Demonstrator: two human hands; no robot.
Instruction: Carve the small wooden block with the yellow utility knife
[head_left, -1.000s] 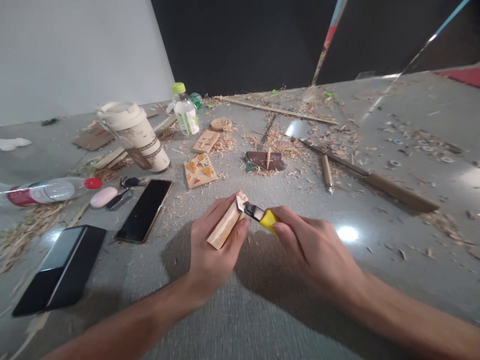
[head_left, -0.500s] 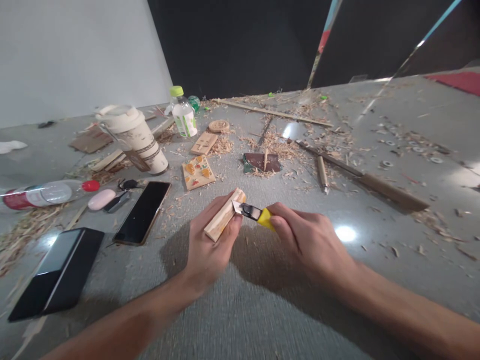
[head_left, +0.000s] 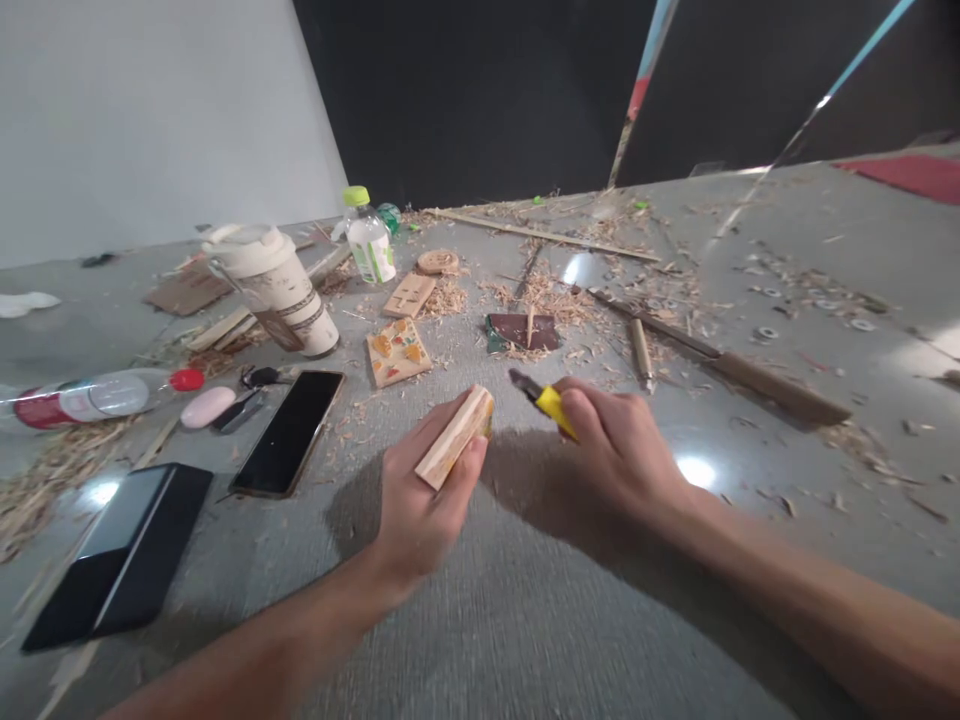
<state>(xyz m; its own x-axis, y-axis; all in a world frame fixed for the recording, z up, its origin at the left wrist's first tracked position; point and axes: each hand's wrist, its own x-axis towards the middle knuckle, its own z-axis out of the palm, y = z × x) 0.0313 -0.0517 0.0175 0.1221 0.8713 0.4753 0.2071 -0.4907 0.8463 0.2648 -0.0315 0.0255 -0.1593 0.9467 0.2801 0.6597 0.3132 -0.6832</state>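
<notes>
A small block of wood (head_left: pixel 454 438) is gripped in my left hand (head_left: pixel 420 500), tilted with its far end up and to the right. My fingers wrap round its sides, and a yellowish patch shows at its far right edge. My right hand (head_left: pixel 622 440) is closed round a yellow utility knife (head_left: pixel 553 405). The knife's dark front end points left and away from me, apart from the wood; its blade is blurred. Beyond both hands lies a dark red and green piece (head_left: pixel 517 332) with a wood sliver on it.
To the left are a phone (head_left: pixel 289 432), a black folded device (head_left: pixel 120 555), a lidded cup (head_left: pixel 277 290) and a lying plastic bottle (head_left: pixel 97 395). Carved wooden tiles (head_left: pixel 399 352) and an upright bottle (head_left: pixel 369 240) stand farther back. A long-handled tool (head_left: pixel 780 390) lies right among shavings.
The knife has come off the wood and moved right with my right hand. My left hand still holds the block, tipped slightly differently. The whole view has shifted a little.
</notes>
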